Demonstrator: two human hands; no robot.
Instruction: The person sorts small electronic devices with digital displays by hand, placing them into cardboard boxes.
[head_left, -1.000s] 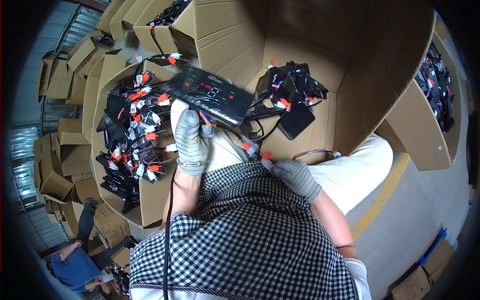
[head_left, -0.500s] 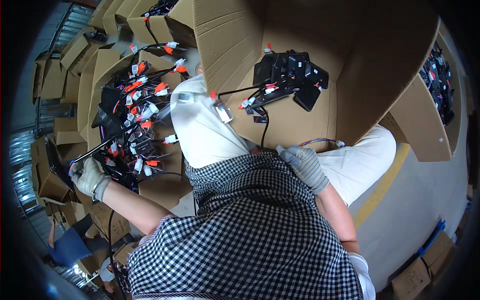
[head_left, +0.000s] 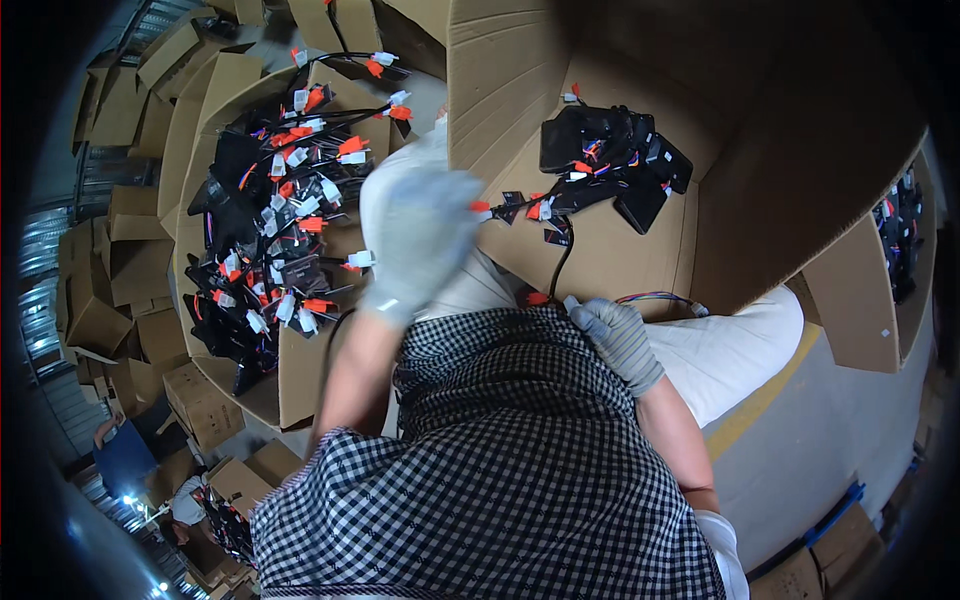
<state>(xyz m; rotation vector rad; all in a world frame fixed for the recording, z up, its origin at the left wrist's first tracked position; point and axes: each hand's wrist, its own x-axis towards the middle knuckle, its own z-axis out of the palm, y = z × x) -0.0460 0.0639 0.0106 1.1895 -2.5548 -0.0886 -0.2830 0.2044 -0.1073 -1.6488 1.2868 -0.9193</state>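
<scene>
My left hand (head_left: pixel 425 240), in a pale work glove, is smeared by motion over my left thigh, at the left edge of the cardboard box (head_left: pixel 505 105) in front of me. Its fingers and anything in them cannot be made out. Inside that box lie several flat black devices (head_left: pixel 620 160) with cables and red and white connectors. One black cable (head_left: pixel 567 260) curves over the near edge toward my lap. My right hand (head_left: pixel 618 342), in a striped grey glove, is closed by the apron's upper edge; what it grips is hidden.
At left stands an open carton (head_left: pixel 300 395) heaped with black devices and red and white plugs (head_left: pixel 310 225). Another filled carton (head_left: pixel 850 310) stands at right. Several cartons (head_left: pixel 115 240) line the far left. Another person (head_left: pixel 187 500) shows at lower left. A yellow line (head_left: pixel 760 390) crosses the floor.
My left hand has swung from the far left to above my thigh. The black device and cable it held there no longer show at that place. My right hand stays put.
</scene>
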